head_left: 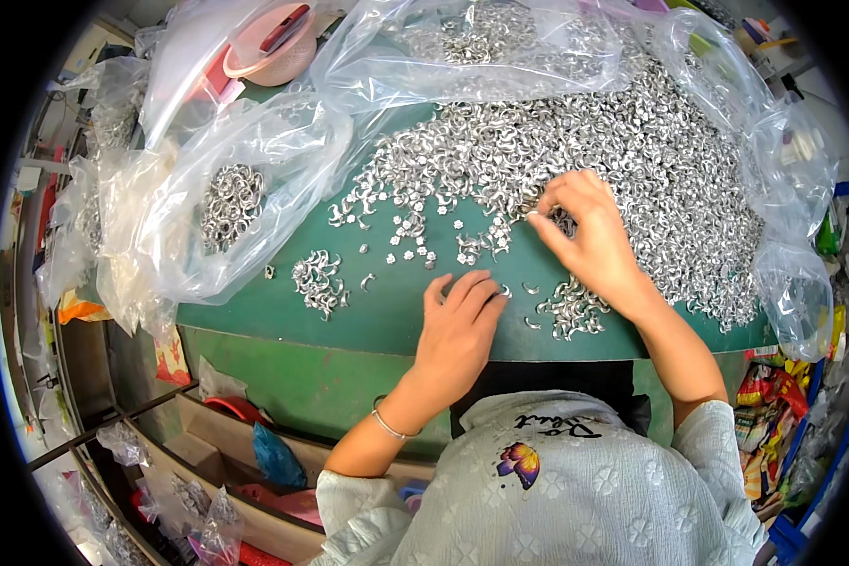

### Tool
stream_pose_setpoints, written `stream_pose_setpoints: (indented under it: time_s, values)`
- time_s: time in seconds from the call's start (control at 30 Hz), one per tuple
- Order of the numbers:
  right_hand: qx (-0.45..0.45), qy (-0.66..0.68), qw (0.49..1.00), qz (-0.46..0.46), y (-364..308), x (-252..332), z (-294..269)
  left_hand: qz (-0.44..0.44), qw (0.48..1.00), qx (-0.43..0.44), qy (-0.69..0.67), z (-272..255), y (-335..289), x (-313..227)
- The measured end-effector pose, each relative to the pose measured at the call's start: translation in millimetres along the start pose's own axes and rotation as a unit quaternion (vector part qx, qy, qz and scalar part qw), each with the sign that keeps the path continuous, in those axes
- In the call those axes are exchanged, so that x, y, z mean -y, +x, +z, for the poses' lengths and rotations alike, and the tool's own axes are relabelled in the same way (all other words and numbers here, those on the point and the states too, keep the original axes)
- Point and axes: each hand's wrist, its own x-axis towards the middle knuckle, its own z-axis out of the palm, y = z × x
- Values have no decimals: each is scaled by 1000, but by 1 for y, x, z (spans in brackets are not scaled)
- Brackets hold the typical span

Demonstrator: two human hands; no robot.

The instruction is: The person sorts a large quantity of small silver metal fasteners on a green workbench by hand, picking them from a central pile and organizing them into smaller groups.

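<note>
A broad heap of small shiny silver metal pieces (632, 160), many of them curved like hooks, covers much of the green tabletop (377, 321). My right hand (590, 231) is at the heap's near edge, thumb and forefinger bent toward each other; whatever they pinch is too small to make out. Just above the table's near side, my left hand (457, 325) has its fingers curled, with a small curved silver piece (506, 291) at its fingertips. Small flower-like silver pieces (408, 226) lie scattered between the hands and the heap. A small pile of curved pieces (575, 309) sits beside my right wrist.
Another small pile (319, 283) lies left of my left hand. Clear plastic bags (283, 141) spread over the table's left and far sides, one around silver rings (233, 206). A pink basin (278, 47) stands far left. Below the table are open drawers (198, 429).
</note>
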Motion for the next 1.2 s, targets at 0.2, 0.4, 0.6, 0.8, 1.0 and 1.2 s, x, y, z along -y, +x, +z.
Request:
stream_pose_setpoints:
  time_s: [0.2, 0.4, 0.6, 0.8, 1.0, 1.2]
  values:
    - [82, 74, 994, -27, -15, 17, 9, -46, 999, -15, -7, -19, -10, 2]
    - [150, 38, 986, -66, -18, 20, 13, -49, 996, -69, -30, -9, -7, 4]
    - [154, 59, 985, -56, -31, 12, 2, -6, 999, -38, -27, 5, 5, -3]
    - [230, -16, 972, -42, -42, 8, -20, 1, 998, -1, -56, 0, -6, 3]
    - [30, 10, 999, -11, 0, -11, -17, -40, 999, 26, -2, -22, -10, -5]
    - [28, -153, 987, -49, 1, -8, 19, -52, 998, -3, -31, -18, 4, -6]
